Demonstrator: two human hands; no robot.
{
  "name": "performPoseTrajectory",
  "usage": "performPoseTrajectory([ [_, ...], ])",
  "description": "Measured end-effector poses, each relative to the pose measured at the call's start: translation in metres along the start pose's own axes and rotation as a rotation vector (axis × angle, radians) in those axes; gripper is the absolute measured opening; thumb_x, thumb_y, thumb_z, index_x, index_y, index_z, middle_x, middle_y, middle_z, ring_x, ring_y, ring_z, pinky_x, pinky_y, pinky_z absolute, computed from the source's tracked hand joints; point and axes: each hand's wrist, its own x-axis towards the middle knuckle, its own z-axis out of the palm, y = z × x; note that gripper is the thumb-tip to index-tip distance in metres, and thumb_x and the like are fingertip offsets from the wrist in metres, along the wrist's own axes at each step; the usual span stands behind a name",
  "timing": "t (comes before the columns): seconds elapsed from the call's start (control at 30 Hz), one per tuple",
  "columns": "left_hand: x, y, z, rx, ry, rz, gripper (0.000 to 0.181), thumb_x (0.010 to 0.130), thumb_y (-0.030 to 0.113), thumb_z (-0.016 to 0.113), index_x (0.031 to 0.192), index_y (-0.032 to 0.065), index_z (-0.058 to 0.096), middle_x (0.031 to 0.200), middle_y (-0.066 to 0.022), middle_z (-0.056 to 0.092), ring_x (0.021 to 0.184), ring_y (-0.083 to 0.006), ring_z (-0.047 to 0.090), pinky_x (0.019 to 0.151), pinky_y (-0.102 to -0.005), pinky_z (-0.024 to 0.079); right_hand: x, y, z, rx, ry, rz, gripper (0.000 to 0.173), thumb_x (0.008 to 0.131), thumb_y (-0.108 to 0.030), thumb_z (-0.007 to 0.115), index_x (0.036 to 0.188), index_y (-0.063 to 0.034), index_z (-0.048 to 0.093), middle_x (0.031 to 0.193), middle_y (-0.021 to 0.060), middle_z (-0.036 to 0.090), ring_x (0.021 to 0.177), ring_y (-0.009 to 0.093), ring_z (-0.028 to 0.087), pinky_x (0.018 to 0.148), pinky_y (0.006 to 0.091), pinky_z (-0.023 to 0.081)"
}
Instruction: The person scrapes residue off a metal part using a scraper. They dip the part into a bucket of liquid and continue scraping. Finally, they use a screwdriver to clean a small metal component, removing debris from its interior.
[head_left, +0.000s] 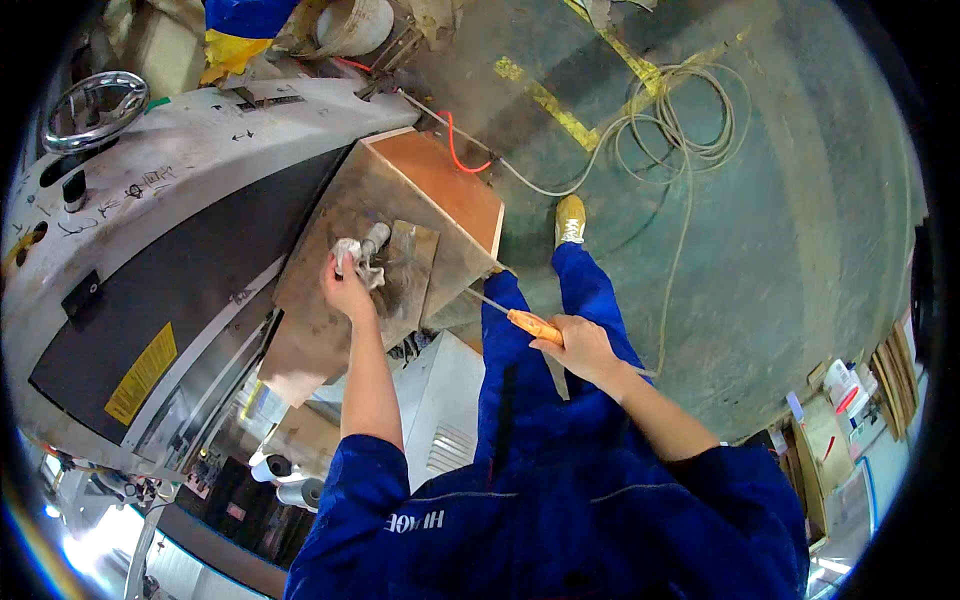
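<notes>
My left hand (347, 291) grips a crumpled white cloth (346, 252) above a brown wooden work surface (322, 330). Touching or just beside the cloth is a grey cylindrical piece (376, 237); whether my fingers also hold it, I cannot tell. A worn square board (417, 251) lies on the surface to the right of them. In front of my legs, my right hand (589, 346) is closed around the handle of an orange air blow gun (534, 325). Its long thin nozzle (487, 300) points up and left towards the surface's near corner.
A large white-and-black machine panel (217, 217) with a chrome handwheel (96, 112) stands at left. A pale hose (694, 124) lies coiled on the green floor (787, 247), near yellow tape (559, 112). A white louvred cabinet (450, 390) stands below the work surface.
</notes>
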Motion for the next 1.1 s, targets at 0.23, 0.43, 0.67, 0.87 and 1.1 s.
performPoseTrajectory([
  [0.23, 0.011, 0.024, 0.008, -0.033, 0.0, 0.077, 0.024, 0.085, 0.018, 0.064, 0.095, -0.0029, 0.061, 0.099, -0.0125, 0.063, 0.088, -0.0218, 0.059, 0.08, -0.032, 0.045, 0.011, -0.002, -0.004, -0.06, -0.008, -0.024, 0.047, 0.078, -0.053, 0.062, 0.087, -0.0071, 0.064, 0.076, 0.0141, 0.064, 0.073, 0.033, 0.063, 0.065, 0.0425, 0.05],
  [0.43, 0.008, 0.037, -0.029, 0.091, 0.014, 0.093, 0.024, 0.085, 0.021, 0.061, 0.091, -0.0014, 0.055, 0.086, -0.0138, 0.059, 0.078, -0.0254, 0.056, 0.073, -0.0359, 0.045, 0.016, 0.003, -0.003, -0.042, 0.012, -0.064, 0.045, 0.078, -0.052, 0.062, 0.085, -0.0068, 0.064, 0.075, 0.0144, 0.064, 0.073, 0.033, 0.063, 0.064, 0.0427, 0.05],
  [0.67, 0.024, 0.033, 0.017, 0.154, -0.038, 0.152, 0.032, 0.092, 0.027, 0.05, 0.087, -0.0034, 0.056, 0.083, -0.0196, 0.059, 0.079, -0.0332, 0.056, 0.07, -0.0421, 0.042, 0.024, -0.003, 0.004, -0.012, -0.021, 0.006, 0.045, 0.079, -0.051, 0.061, 0.085, -0.0065, 0.064, 0.075, 0.0144, 0.064, 0.073, 0.034, 0.062, 0.064, 0.0426, 0.049],
  [0.87, 0.03, 0.009, 0.04, 0.109, 0.137, 0.047, 0.044, 0.096, 0.032, 0.04, 0.093, -0.0066, 0.061, 0.084, -0.024, 0.063, 0.075, -0.0388, 0.059, 0.065, -0.0435, 0.044, 0.032, -0.003, 0.003, 0.002, -0.036, 0.039, 0.045, 0.082, -0.052, 0.057, 0.085, -0.0068, 0.063, 0.073, 0.0154, 0.064, 0.07, 0.034, 0.062, 0.062, 0.0434, 0.049],
  [1.1, 0.047, 0.011, 0.053, 0.314, 0.114, 0.196, 0.04, 0.094, 0.031, 0.04, 0.087, -0.0019, 0.062, 0.077, -0.0236, 0.062, 0.07, -0.0409, 0.059, 0.062, -0.0458, 0.045, 0.035, 0.004, 0.011, 0.013, -0.026, 0.12, 0.047, 0.084, -0.053, 0.054, 0.083, -0.0067, 0.063, 0.065, 0.0171, 0.062, 0.065, 0.036, 0.062, 0.058, 0.0458, 0.048],
])
